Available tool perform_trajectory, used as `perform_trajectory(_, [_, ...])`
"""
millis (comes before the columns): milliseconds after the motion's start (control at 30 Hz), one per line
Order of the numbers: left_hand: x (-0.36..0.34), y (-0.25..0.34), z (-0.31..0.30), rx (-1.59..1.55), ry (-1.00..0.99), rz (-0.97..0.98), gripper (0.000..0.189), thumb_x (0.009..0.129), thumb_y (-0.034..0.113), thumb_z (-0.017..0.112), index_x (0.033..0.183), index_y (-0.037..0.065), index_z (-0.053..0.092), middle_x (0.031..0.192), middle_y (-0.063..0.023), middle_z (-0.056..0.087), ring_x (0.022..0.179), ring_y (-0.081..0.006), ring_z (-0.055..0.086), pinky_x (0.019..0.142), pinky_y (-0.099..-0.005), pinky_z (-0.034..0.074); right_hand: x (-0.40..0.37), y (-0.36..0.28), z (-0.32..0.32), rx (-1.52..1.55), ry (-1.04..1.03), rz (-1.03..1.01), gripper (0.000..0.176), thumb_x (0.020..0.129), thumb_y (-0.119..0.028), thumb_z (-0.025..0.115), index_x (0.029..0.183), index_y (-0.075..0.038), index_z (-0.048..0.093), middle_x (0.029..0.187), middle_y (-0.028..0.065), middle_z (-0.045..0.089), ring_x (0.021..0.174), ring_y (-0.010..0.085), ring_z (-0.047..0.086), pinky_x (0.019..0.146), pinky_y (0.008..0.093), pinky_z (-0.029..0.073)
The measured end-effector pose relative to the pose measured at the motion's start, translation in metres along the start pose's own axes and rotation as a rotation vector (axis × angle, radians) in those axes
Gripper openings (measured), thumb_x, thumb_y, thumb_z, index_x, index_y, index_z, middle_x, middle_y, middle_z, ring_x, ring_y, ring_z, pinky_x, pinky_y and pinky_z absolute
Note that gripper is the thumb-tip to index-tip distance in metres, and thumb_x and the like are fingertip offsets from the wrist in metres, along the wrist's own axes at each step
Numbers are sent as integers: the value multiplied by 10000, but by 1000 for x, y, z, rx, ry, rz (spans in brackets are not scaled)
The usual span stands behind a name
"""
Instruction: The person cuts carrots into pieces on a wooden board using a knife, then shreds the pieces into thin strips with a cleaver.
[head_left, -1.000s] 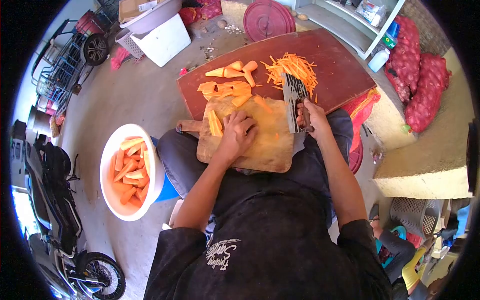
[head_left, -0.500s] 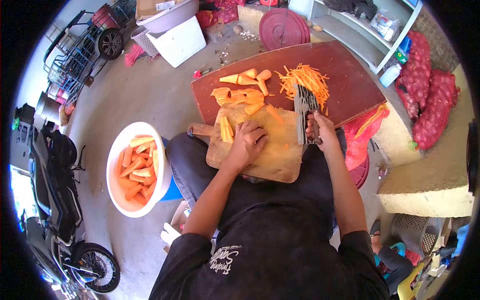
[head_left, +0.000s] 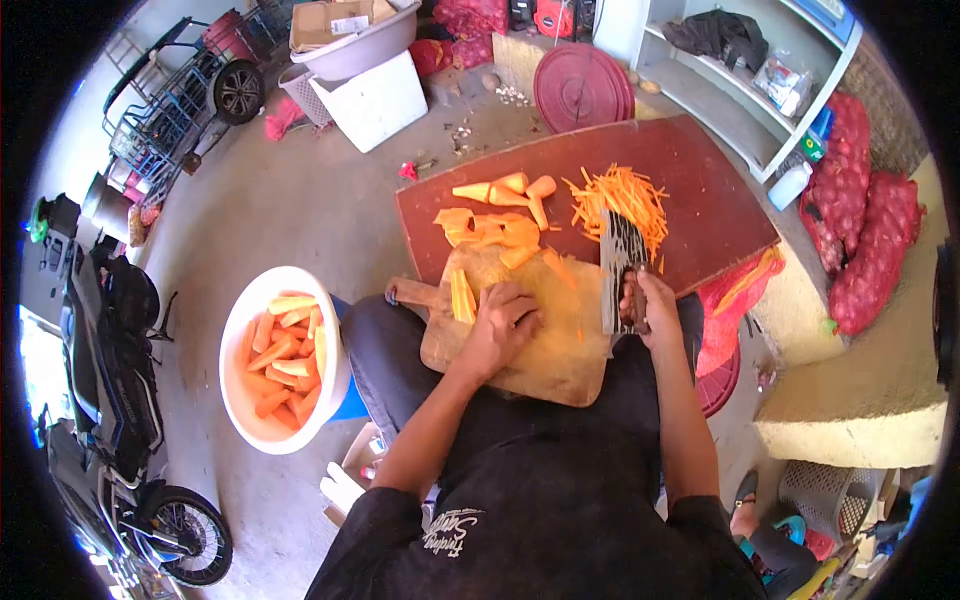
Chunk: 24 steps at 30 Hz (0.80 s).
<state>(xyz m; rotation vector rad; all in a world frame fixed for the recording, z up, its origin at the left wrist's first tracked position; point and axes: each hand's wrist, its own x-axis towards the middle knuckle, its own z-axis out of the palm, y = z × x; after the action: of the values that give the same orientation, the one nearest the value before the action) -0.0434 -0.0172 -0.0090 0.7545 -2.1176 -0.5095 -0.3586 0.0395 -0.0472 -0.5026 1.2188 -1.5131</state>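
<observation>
Head view: for clean slicing, cleaver (head_left: pixel 622 270) best kept upright, left fingertips tucked back from its edge, carrot slices (head_left: pixel 462 297) flat on cutting board (head_left: pixel 555 365). Left hand (head_left: pixel 505 328): fingers bent, loosely together on board beside slices; anything beneath, cannot tell. Right hand (head_left: pixel 652 308): fingers wrapped around cleaver handle. Carrot shreds (head_left: pixel 622 200) heaped on red bench (head_left: pixel 705 175).
</observation>
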Motion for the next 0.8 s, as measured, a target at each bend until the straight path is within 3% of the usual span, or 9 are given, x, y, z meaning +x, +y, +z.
perform_trajectory(233, [18, 2, -22, -315, 170, -364, 185, 871, -26, 809, 1051, -41, 767, 1065, -173, 743, 1037, -399, 708, 909, -475, 573, -4, 1, -4, 22, 16, 1, 317, 1143, -317, 622, 1192, -10, 684, 878, 52, 712, 637, 164, 719, 553, 330, 627])
perform_trajectory(433, [58, -12, -34, 283, 38, -7, 240, 892, 58, 786, 1128, 18, 769, 1130, -154, 711, 1112, -383, 667, 963, -468, 531, -7, 0, -1, -5, 3, -24, 317, 1144, -320, 616, 1178, -12, 681, 856, 56, 713, 609, 155, 712, 523, 318, 617])
perform_trajectory(533, [63, -33, -18, 321, -86, 15, 260, 879, 63, 796, 1135, 40, 765, 1113, -153, 686, 1069, -383, 651, 895, -482, 547, -14, 0, 6, 8, 31, -48, 306, 1143, -300, 608, 1180, -4, 675, 809, 56, 686, 564, 149, 672, 492, 321, 594])
perform_trajectory(600, [59, -38, -8, 277, -62, 23, 214, 889, 87, 788, 1090, 27, 744, 1065, -159, 672, 1038, -381, 650, 910, -491, 534, -22, -7, 8, 25, 8, -40, 304, 1142, -288, 603, 1187, 6, 669, 777, 51, 658, 533, 137, 632, 465, 317, 568])
perform_trajectory(733, [40, -15, -6, 313, -161, -55, 140, 901, 89, 779, 1005, 20, 715, 987, -174, 661, 977, -392, 664, 874, -501, 546, -55, -30, 20, -27, -45, -31, 315, 1138, -277, 598, 1203, 25, 657, 735, 39, 611, 489, 120, 569, 427, 313, 527])
perform_trajectory(800, [31, 0, -6, 216, -113, -104, 153, 910, 111, 792, 969, 13, 690, 936, -181, 655, 906, -399, 673, 831, -509, 556, -74, -45, 26, -127, -100, 25, 311, 1127, -272, 616, 1197, 26, 666, 763, 33, 628, 494, 99, 563, 420, 281, 483])
